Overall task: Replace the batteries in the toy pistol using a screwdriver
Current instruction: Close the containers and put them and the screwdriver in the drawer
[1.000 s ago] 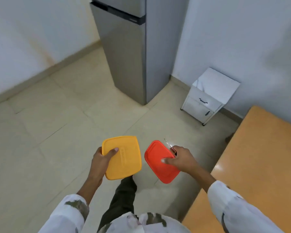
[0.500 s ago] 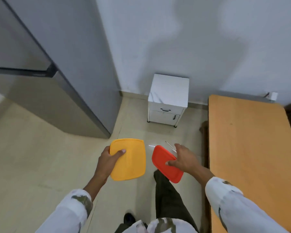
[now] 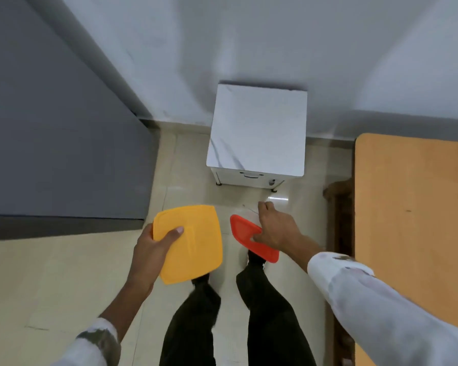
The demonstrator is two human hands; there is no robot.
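My left hand [image 3: 152,249] grips a yellow-orange square container [image 3: 189,243] by its left edge, thumb on the lid. My right hand [image 3: 274,229] holds a smaller red container [image 3: 245,235], tilted, with my thumb on its lid. A thin metal screwdriver shaft [image 3: 250,209] sticks out to the left of my right hand's fingers. Both containers hang over the floor in front of my legs. No toy pistol or batteries are visible.
A small white cabinet [image 3: 258,133] with a drawer stands against the wall straight ahead. A grey refrigerator [image 3: 58,143] fills the left. An orange-brown wooden table [image 3: 413,233] runs along the right, with a dark chair [image 3: 340,223] at its edge. Beige floor tiles lie below.
The view has swung right and moved closer to the white cabinet and the table. Both hands keep the same hold on the two containers.
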